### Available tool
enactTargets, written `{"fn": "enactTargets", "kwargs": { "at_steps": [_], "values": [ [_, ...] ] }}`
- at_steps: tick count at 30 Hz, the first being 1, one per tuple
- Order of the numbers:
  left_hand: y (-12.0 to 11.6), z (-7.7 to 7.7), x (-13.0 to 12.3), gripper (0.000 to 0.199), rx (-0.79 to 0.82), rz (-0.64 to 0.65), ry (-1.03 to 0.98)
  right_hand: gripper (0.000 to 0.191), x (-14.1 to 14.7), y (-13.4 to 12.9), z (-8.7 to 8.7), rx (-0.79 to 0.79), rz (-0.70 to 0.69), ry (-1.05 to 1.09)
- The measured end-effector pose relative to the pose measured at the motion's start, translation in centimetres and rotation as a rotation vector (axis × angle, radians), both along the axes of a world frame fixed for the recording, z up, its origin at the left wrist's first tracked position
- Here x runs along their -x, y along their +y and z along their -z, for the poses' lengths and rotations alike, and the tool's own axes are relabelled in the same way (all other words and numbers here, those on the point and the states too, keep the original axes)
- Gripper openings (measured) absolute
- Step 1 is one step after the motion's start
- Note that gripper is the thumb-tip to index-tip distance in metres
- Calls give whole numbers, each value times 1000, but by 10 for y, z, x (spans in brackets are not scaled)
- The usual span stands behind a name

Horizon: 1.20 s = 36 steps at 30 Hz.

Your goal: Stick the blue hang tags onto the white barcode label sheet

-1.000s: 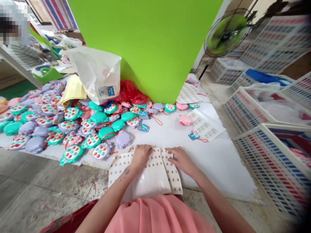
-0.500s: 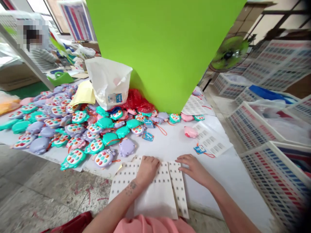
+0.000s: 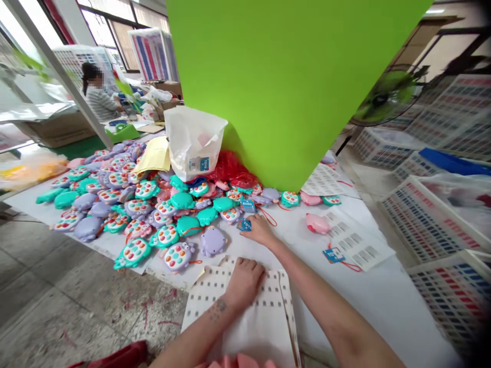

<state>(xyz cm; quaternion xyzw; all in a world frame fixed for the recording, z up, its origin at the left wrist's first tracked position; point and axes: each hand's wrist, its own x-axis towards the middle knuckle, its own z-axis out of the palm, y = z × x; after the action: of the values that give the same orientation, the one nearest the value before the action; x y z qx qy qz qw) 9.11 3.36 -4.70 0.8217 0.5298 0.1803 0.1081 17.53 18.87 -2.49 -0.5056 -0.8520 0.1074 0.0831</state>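
Though apart, both hands (image 3: 246,280) (image 3: 261,230) palm-down.

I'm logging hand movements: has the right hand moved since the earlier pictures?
Yes: against the fixed green panel, the right hand has moved left and forward, from the right edge of the dotted sheets to a blue tag.

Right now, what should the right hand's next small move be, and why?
Probably to pinch the blue TOYS tag and lift it slightly: the right hand has its fingertips at that tag's edge, while the left hand rests on the printed sheets.
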Motion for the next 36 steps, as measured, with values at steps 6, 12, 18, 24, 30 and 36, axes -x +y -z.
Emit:
{"fn": "enactTargets", "kwargs": {
  "at_steps": [6, 12, 18, 24, 30, 36],
  "values": [
    [1, 3, 1, 22, -13, 5, 0, 36, -23, -21, -1, -9, -60, -81],
    [1, 2, 1, 23, -42, 21, -10, 63, -65, -74, -29, 20, -118, -37],
    [0, -1, 3, 27, -13, 19, -17, 53, -110, -147, -47, 98, -185, -68],
    [4, -8, -4, 26, 50, 3, -22, 54, -164, -183, -24, 218, -67, -69],
    [6, -7, -23, 21, 38, -27, -66, 30, -143, -177, -21, 173, 72, 243],
    [6, 0, -21, 21, 29, -16, -160, 24, -119, -158, -3, 128, 175, 372]
  ]
}}
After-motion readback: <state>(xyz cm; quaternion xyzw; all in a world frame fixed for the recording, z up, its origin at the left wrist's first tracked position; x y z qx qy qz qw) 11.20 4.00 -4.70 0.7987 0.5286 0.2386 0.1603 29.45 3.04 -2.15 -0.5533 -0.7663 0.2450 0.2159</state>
